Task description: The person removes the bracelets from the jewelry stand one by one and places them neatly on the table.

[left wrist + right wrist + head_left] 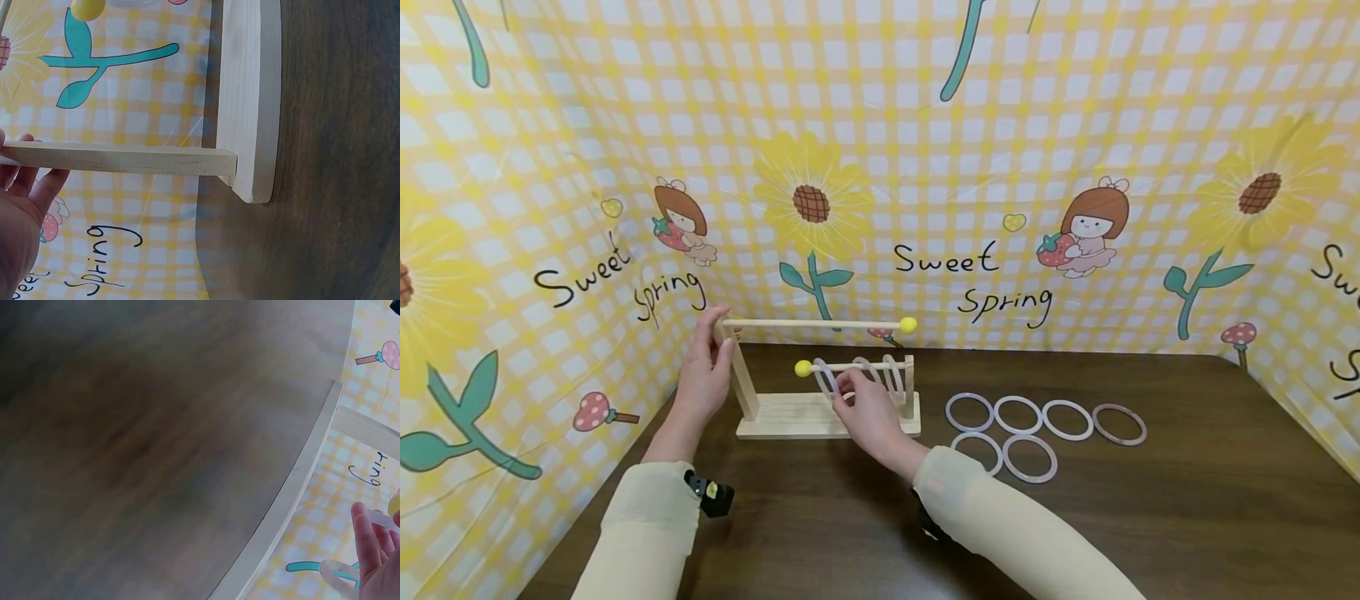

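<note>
A pale wooden rack [790,407] stands on the table, with an upper rod [820,324] and a shorter lower rod [844,367], each ending in a yellow ball. My left hand [703,379] holds the top of its left post [137,159], thumb on one side and fingers on the other. With thumb and fingers, my right hand [874,421] pinches a translucent ring [822,374] that hangs around the lower rod close to its yellow ball [802,368]. Further along that rod, toward the right post [909,387], hang more rings [891,372], partly hidden behind the right hand.
Several loose rings [1067,420] lie flat in two rows on the dark wooden table [1120,517], right of the rack; the right sleeve [958,483] overlaps one of the nearer ones. A yellow checked cloth [880,167] rises behind the table and along its sides.
</note>
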The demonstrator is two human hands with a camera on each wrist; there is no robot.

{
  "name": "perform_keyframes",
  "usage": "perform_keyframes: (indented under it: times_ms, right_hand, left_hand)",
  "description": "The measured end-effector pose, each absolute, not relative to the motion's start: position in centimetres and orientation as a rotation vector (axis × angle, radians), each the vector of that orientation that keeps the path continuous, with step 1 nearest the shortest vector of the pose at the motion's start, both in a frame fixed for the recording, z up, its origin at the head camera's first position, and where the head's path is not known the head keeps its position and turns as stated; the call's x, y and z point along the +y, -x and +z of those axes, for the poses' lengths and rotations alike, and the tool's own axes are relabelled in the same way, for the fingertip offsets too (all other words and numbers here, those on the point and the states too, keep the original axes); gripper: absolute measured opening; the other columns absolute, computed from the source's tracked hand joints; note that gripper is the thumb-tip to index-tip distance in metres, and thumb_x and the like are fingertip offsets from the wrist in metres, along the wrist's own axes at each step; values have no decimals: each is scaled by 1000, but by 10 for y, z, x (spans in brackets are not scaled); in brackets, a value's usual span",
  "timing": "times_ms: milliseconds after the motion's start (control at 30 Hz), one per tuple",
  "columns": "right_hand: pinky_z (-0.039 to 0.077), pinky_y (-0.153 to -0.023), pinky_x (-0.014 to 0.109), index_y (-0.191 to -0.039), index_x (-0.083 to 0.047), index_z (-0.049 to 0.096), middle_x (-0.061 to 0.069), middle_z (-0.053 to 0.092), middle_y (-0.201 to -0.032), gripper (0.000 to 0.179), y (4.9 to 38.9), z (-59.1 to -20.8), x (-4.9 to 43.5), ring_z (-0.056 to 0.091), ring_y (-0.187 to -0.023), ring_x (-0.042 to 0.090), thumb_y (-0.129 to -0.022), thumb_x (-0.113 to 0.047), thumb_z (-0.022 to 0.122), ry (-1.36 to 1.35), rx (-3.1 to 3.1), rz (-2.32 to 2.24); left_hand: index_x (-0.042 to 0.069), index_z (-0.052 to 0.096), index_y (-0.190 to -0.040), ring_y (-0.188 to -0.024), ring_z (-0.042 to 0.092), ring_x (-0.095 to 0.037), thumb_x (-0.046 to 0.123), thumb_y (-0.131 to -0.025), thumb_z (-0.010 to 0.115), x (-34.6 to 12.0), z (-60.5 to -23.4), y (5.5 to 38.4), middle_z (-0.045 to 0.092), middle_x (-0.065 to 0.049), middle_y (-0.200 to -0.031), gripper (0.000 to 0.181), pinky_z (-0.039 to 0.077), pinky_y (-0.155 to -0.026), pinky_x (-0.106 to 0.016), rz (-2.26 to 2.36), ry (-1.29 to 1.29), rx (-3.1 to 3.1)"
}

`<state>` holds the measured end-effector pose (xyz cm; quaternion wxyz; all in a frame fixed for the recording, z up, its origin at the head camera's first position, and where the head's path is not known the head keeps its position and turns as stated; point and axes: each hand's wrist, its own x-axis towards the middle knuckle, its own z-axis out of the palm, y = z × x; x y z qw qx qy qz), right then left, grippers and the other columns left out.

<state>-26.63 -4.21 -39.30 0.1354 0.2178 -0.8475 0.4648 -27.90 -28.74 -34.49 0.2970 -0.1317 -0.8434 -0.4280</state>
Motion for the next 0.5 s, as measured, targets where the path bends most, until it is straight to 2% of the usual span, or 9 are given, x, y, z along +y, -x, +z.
perform_keyframes:
  times_ms: [500]
  right_hand:
    - [50,-64,20,-97,-8,60,4,70,-93,5,264,-387,-57,67,-80,11,-93,-7,63,-645,-2448,1396]
  left_hand:
    - [15,34,-146,-116,55,-37,5,-103,41,-287,-344,280,58,-24,-124,44,39,-80,-17,-1130,329,-2256]
